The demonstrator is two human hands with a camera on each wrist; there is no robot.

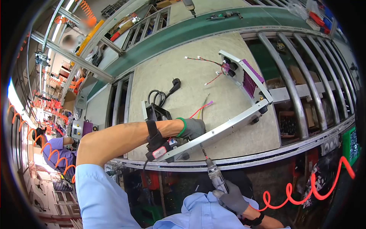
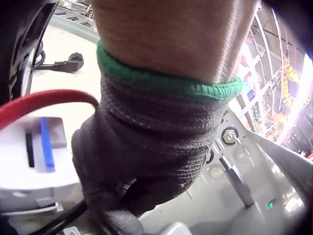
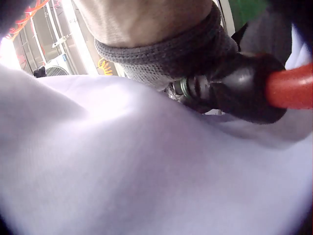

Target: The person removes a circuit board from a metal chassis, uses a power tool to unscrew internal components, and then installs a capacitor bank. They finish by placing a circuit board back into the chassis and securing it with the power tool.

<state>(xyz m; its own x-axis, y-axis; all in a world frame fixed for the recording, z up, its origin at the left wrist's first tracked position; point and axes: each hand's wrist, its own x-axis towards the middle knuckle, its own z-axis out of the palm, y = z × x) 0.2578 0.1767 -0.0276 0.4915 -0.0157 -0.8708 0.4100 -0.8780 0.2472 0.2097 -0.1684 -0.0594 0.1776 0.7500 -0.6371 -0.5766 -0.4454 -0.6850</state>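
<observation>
My left hand (image 1: 193, 128), in a grey glove with a green cuff, reaches inside an angled silver metal frame (image 1: 232, 123). Its fingers bend down behind the front panel in the left wrist view, beside a black cable (image 2: 66, 219); the fingertips are hidden, so I cannot tell what they hold. My gloved right hand (image 1: 234, 198) grips an air screwdriver (image 1: 216, 176) below the table edge. The screwdriver's bit (image 1: 203, 150) points up at the panel's outer face, opposite my left hand. Pink and yellow wires (image 1: 204, 108) stick up beside the left glove.
Purple finned parts (image 1: 251, 82) and loose connector wires (image 1: 206, 59) sit at the frame's far end. A black power plug (image 1: 175, 84) lies on the worktable (image 1: 160, 65). Metal rollers (image 1: 284, 76) stand to the right. A red coiled air hose (image 1: 301, 196) stretches across the lower right.
</observation>
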